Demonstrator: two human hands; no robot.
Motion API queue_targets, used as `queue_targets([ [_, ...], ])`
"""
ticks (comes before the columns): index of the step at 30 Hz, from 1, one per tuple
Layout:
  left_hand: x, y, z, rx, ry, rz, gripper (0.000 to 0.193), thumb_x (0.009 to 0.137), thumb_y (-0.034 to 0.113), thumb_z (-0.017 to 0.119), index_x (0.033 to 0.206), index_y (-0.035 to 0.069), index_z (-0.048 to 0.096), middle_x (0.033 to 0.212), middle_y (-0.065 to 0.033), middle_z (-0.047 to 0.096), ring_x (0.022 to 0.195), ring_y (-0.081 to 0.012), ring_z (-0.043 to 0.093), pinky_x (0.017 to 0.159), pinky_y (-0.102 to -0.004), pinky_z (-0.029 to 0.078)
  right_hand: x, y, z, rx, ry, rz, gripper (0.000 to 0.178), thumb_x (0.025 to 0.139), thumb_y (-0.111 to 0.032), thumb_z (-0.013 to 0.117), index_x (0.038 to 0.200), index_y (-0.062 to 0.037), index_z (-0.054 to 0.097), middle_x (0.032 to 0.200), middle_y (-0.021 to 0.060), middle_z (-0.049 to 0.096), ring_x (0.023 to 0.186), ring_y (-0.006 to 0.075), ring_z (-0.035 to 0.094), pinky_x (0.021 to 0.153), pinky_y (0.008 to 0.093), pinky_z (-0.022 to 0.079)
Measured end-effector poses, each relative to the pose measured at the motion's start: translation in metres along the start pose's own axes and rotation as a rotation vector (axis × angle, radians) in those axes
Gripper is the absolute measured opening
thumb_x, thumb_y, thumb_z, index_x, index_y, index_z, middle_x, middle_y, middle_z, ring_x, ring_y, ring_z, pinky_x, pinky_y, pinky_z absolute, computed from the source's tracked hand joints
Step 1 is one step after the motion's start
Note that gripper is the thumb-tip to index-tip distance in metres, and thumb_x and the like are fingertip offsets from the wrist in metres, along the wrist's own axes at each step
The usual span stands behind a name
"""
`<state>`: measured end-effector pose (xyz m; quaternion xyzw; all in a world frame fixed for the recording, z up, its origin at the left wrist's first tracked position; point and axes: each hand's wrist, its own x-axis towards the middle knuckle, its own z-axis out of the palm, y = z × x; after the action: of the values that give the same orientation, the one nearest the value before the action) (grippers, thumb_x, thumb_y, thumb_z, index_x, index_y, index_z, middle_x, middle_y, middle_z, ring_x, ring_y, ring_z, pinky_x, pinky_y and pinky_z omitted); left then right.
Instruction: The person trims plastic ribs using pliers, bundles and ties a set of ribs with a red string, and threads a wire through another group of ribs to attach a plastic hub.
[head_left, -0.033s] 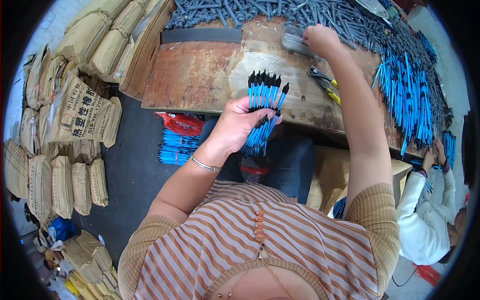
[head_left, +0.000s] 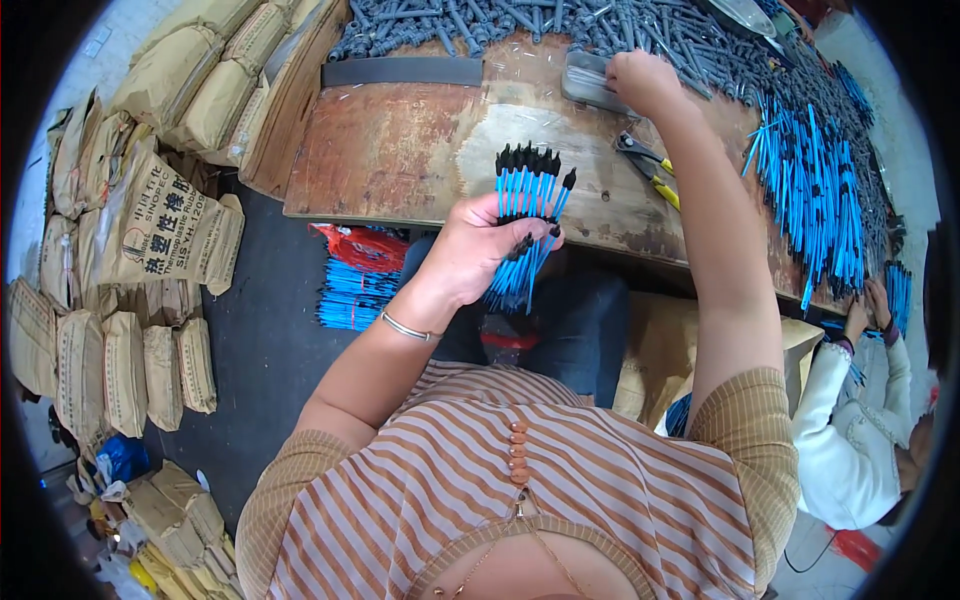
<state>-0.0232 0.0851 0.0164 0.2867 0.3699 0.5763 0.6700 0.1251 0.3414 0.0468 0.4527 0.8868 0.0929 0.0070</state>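
My left hand (head_left: 480,245) is closed round a fanned bunch of thin blue sticks with black pointed tips (head_left: 528,182), held upright just in front of the table's near edge. Their lower ends show below my thumb, with more black parts among them. My right hand (head_left: 642,82) reaches far across the table to a shallow clear plastic box (head_left: 590,82) with thin, clear slivers in it. Its fingers are curled together at the box's right side; whatever they pinch is hidden. Pliers with yellow and black handles (head_left: 650,170) lie on the table below that hand.
Grey plastic parts (head_left: 450,20) heap along the back of the worn wooden table (head_left: 370,150), behind a grey strip (head_left: 400,70). More blue sticks (head_left: 810,190) pile up at the right, near a co-worker's hands (head_left: 868,310). Brown paper sacks (head_left: 165,220) are stacked at the left.
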Motion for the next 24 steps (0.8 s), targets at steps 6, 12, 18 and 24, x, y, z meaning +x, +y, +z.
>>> queue_targets([
  [6,-0.007,-0.004,-0.005,0.008,-0.044,0.010,0.018,0.083,0.003,0.059,0.101,0.001,0.060,0.084,-0.0094,0.064,0.077,-0.0178,0.063,0.069,-0.0281,0.051,-0.068,-0.037,-0.047,1.074,0.504,-0.043,0.015,0.085,-0.014,0.053,0.084,-0.0013,0.061,0.077,0.0094,0.063,0.067,0.0162,0.059,0.063,0.0288,0.049],
  [12,-0.009,-0.006,-0.006,0.030,-0.064,-0.003,0.018,0.083,0.005,0.059,0.102,0.003,0.060,0.084,-0.0087,0.064,0.077,-0.0176,0.063,0.068,-0.0279,0.050,-0.164,-0.086,-0.077,1.498,0.248,-0.090,0.006,0.085,-0.003,0.054,0.084,0.0016,0.058,0.079,0.0066,0.060,0.065,0.0132,0.056,0.059,0.0246,0.045],
  [18,-0.010,-0.008,0.000,0.077,-0.065,0.056,0.018,0.084,0.005,0.058,0.102,0.003,0.060,0.084,-0.0087,0.065,0.077,-0.0165,0.063,0.068,-0.0271,0.050,-0.182,-0.095,-0.070,0.861,0.651,-0.193,0.008,0.077,0.000,0.061,0.085,-0.0002,0.060,0.080,0.0085,0.057,0.067,0.0189,0.056,0.058,0.0266,0.045],
  [24,-0.011,-0.010,0.001,0.151,-0.048,0.085,0.018,0.084,0.003,0.057,0.102,0.002,0.060,0.084,-0.0089,0.065,0.077,-0.0151,0.061,0.073,-0.0272,0.049,-0.190,-0.100,-0.071,0.770,0.669,-0.102,0.015,0.073,0.003,0.064,0.086,-0.0022,0.062,0.079,0.0084,0.055,0.068,0.0203,0.056,0.058,0.0277,0.045],
])
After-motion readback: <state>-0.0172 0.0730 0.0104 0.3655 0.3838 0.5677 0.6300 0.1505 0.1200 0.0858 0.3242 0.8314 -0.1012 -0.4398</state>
